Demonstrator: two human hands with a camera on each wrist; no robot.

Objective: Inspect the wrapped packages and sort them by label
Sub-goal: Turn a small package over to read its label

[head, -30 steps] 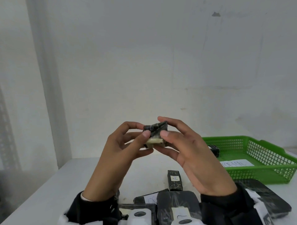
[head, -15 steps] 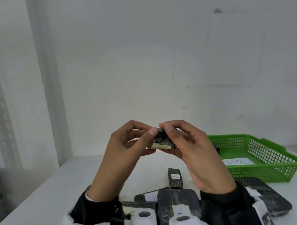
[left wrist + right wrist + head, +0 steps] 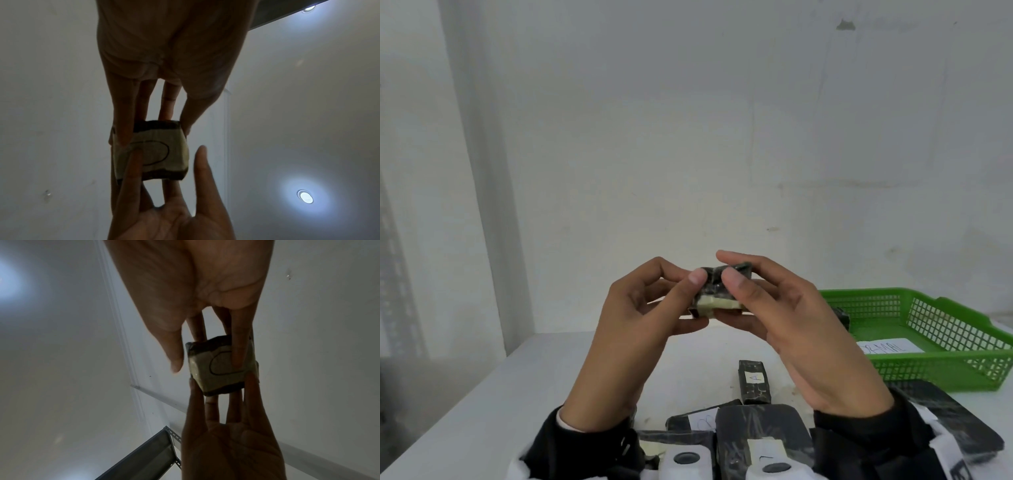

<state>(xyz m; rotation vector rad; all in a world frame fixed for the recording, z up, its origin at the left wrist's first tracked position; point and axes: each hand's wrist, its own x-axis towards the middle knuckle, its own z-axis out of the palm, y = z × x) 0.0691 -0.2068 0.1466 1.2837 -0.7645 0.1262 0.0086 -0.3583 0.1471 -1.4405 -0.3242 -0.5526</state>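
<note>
White wall behind, white worktop (image 3: 524, 387) below. We hold a small black-wrapped package (image 3: 717, 291) up in the air over the worktop, left hand (image 3: 640, 329) & right hand (image 3: 787, 329) both pinching it w/ thumbs and fingertips. Its pale label (image 3: 153, 154), hand-drawn curve on it, faces down. Green basket (image 3: 941, 368) sits at the worktop's right edge; more wrapped packages (image 3: 754, 381) lie at the near edge.

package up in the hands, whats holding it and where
Both hands hold the package: left hand and right hand pinch it, thumbs on the dark top, fingers under the labelled underside.
</note>
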